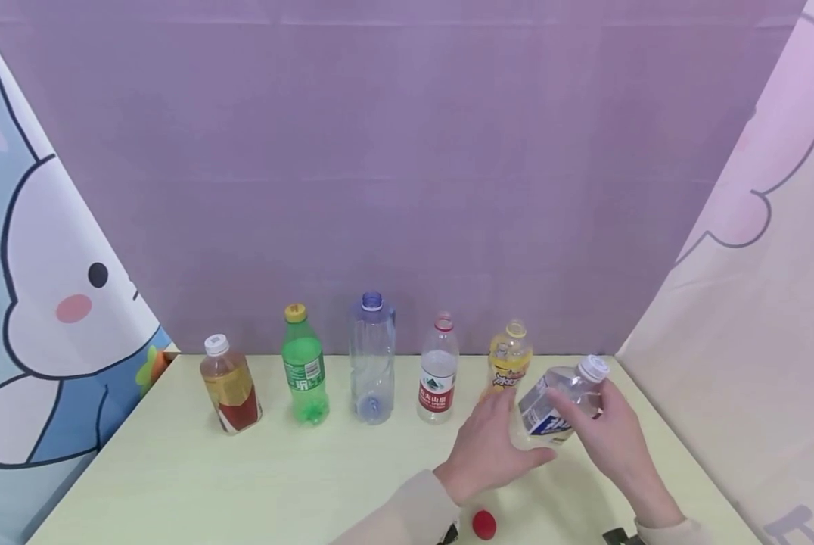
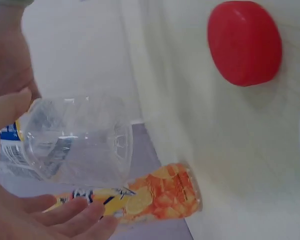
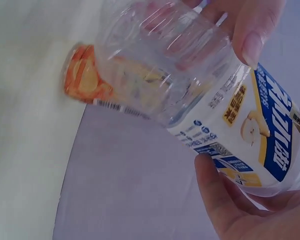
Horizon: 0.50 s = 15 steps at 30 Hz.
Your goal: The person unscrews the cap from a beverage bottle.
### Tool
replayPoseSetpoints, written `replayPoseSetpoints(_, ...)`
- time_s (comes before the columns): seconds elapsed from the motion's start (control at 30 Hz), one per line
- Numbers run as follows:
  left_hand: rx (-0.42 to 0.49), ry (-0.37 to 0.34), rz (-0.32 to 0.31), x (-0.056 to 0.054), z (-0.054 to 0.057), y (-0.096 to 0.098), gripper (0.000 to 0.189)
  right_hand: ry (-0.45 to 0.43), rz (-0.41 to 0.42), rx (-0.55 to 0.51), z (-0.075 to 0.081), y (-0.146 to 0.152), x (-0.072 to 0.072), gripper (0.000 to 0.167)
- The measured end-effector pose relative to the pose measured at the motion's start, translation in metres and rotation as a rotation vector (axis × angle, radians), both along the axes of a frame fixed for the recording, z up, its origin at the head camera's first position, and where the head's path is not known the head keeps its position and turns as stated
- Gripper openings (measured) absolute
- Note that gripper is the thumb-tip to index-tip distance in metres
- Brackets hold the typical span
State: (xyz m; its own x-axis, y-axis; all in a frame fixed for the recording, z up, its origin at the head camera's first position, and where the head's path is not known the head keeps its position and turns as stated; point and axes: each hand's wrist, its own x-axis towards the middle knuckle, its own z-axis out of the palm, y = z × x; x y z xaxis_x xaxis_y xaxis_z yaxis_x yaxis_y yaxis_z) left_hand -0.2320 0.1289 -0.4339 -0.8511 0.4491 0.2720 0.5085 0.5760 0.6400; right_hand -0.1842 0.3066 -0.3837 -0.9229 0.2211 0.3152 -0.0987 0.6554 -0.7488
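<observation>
My right hand [image 1: 616,435] holds a clear plastic bottle [image 3: 165,55] with a white cap [image 1: 594,368] and a blue-and-white label [image 3: 270,125] with a pear on it. The bottle is tilted above the table, its cap up to the right and its base down to the left. Spread around the base side is my left hand [image 1: 492,446], thumb and fingers apart. Just behind stands an uncapped drink bottle [image 2: 165,195] with a yellow-and-orange label, partly hidden by the hands and the held bottle.
Further left stand an uncapped red-labelled water bottle [image 1: 437,378], a tall clear bottle [image 1: 373,363] with a blue neck, a green bottle [image 1: 305,371] and a brown tea-coloured bottle [image 1: 231,384]. A small red rounded piece [image 1: 484,524] lies near the front. Curtains enclose the pale table [image 1: 278,484].
</observation>
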Motion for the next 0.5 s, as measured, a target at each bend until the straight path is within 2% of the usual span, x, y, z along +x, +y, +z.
replayPoseSetpoints(0.2, 0.046, -0.057, -0.036, 0.0, 0.001, -0.012, 0.098, 0.012, 0.04, -0.036, 0.003, -0.013, 0.005, 0.059)
replayPoseSetpoints(0.33, 0.089, -0.063, -0.043, -0.001, 0.001, -0.019, 0.087, 0.034, 0.058, -0.059, 0.003, -0.023, 0.005, 0.058)
replayPoseSetpoints(0.5, 0.112, -0.085, -0.044, 0.001, 0.003, -0.032, 0.086, 0.059, 0.093, -0.093, 0.003, -0.035, 0.004, 0.056)
